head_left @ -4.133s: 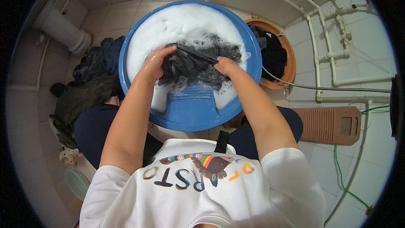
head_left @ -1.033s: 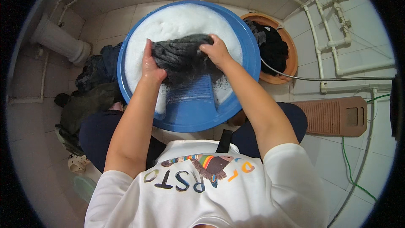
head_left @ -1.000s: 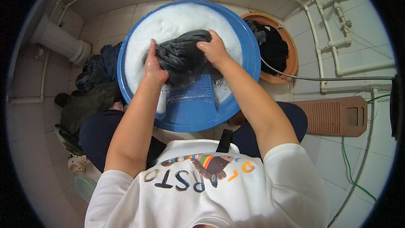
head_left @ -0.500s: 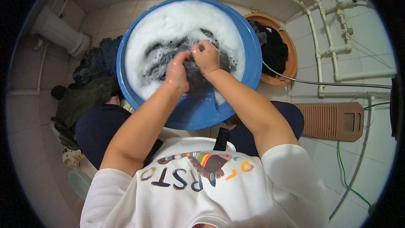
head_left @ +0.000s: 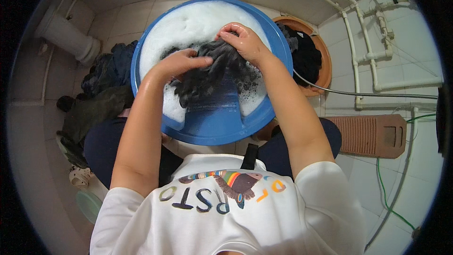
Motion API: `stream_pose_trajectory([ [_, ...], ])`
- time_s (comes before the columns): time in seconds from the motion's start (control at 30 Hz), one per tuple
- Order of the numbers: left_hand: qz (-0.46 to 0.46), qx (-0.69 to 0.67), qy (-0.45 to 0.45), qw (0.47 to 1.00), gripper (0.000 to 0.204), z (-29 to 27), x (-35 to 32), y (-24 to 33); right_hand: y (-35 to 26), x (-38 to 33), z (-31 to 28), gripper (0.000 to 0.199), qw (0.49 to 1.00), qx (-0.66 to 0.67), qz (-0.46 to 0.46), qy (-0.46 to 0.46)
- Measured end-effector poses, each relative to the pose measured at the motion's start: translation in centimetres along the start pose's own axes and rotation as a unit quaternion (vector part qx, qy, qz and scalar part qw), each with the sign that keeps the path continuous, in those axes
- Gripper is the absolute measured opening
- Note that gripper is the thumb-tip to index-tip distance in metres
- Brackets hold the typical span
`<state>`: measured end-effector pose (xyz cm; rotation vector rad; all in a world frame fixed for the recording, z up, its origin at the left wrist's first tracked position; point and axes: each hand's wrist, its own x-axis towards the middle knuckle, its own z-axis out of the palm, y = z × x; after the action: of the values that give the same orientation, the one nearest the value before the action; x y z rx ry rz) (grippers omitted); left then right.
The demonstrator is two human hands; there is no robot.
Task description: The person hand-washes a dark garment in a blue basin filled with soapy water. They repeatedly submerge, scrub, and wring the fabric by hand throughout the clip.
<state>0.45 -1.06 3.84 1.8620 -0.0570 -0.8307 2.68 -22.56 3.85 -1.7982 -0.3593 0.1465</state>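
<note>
Blue plastic: the round wash basin (head_left: 278, 61) sits on the tiled floor (head_left: 373, 179) just ahead of my knees, filled with white suds (head_left: 193, 23). A ribbed blue washboard (head_left: 219, 106) slopes up from its near rim.

Dark wet garment (head_left: 207, 73): bunched on the upper end of the washboard, near the middle of the basin, partly in foam.

Left hand (head_left: 177, 61): fingers curled, clenched on the near-left part of the garment. Wet forearm comes in from the lower edge.

Right hand (head_left: 243, 40): arched over the far-right part of the same garment, fingers bent down and gripping the cloth. The two hands are close together, garment bunched between them.

Left of basin: heap of dark clothes (head_left: 101, 92) on the floor, touching the basin's side.

Right of basin: brown ribbed washboard (head_left: 370, 134) lying flat on the tiles. Thin hose (head_left: 358, 94) runs across above it.

Far right, behind basin: orange-brown tub (head_left: 323, 56) holding black laundry (head_left: 304, 54), its rim tucked against the blue one.

Far left: white drain pipe (head_left: 63, 33) by the wall.
</note>
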Motion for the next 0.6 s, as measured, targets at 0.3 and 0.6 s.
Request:
stream_pose_trajectory([
  [0.3, 0.141, -0.576, -0.026, 0.805, 0.028, 0.6, -0.9, -0.4, 2.0, -1.7, -2.2, 0.028, 0.957, -0.198, 0.118, -0.175],
  [0.6, 0.003, -0.67, 0.06, 0.74, 0.035, 2.9, 3.6, -5.8, 8.1, -3.0, -2.0, 0.046, 0.882, -0.284, 0.327, 0.189],
])
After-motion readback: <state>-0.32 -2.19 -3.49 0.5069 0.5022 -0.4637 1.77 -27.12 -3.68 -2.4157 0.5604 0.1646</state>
